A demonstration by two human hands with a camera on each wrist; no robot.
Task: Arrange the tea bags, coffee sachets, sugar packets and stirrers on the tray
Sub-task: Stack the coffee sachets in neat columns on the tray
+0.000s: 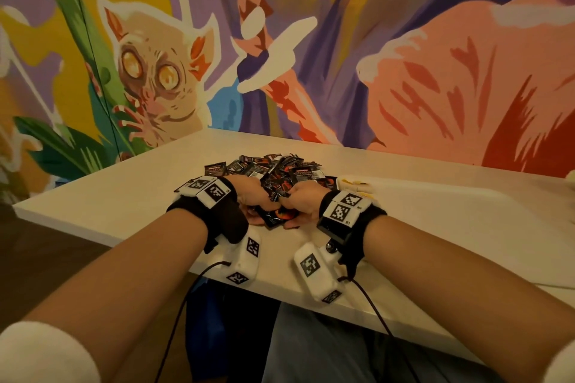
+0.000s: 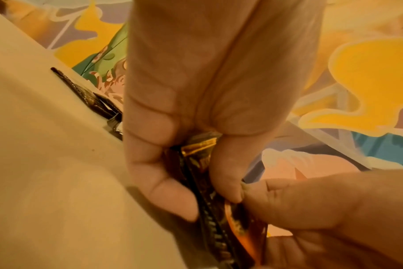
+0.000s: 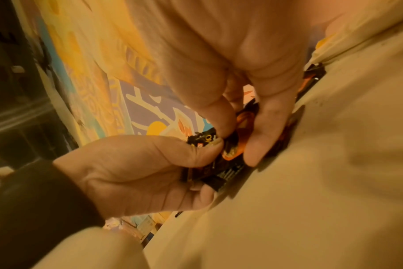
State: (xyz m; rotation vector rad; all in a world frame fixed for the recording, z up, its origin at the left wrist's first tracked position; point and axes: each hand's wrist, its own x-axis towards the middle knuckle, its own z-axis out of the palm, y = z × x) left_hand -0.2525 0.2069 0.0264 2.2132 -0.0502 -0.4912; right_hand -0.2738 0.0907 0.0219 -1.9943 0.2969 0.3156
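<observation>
A small stack of black-and-orange coffee sachets (image 1: pixel 275 214) is held just above the white table (image 1: pixel 124 196), near its front edge. My left hand (image 1: pixel 253 205) pinches the stack from the left and my right hand (image 1: pixel 298 207) pinches it from the right. In the left wrist view the left hand (image 2: pixel 203 183) has thumb and fingers curled round the sachets (image 2: pixel 209 209). The right wrist view shows the right hand (image 3: pixel 237 142) clamping the same sachets (image 3: pixel 230 169) thumb against fingers. A loose pile of more black sachets (image 1: pixel 273 166) lies just behind my hands.
Pale yellow and white packets (image 1: pixel 354 185) lie to the right of the pile. A painted mural wall (image 1: pixel 311 56) rises directly behind the table. Cables run from both wrist cameras over the table's front edge (image 1: pixel 280 286) to my lap.
</observation>
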